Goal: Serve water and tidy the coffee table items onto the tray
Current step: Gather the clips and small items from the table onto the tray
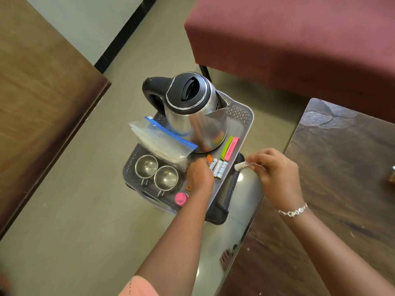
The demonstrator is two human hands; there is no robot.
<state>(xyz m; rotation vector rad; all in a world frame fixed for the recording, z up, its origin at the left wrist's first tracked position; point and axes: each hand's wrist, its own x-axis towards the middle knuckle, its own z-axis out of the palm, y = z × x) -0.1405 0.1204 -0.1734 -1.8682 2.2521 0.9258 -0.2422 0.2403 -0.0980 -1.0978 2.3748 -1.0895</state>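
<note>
A grey perforated tray (242, 116) rests on a dark stool (218, 216) in the head view. On it stand a steel kettle (192, 110) with a black lid, a zip bag (162, 139), two steel cups (156, 171), green and pink clips (229, 148), a pink cap (181, 198) and a row of white batteries (219, 167). My left hand (199, 176) lies on the tray, fingers touching the batteries. My right hand (275, 174) hovers at the tray's right edge, pinching one white battery (241, 167).
A dark wooden coffee table (333, 189) fills the right side, with a small object at its far right edge. A maroon cushioned seat (299, 39) stands behind the tray. A brown wooden surface (38, 99) lies to the left across beige floor.
</note>
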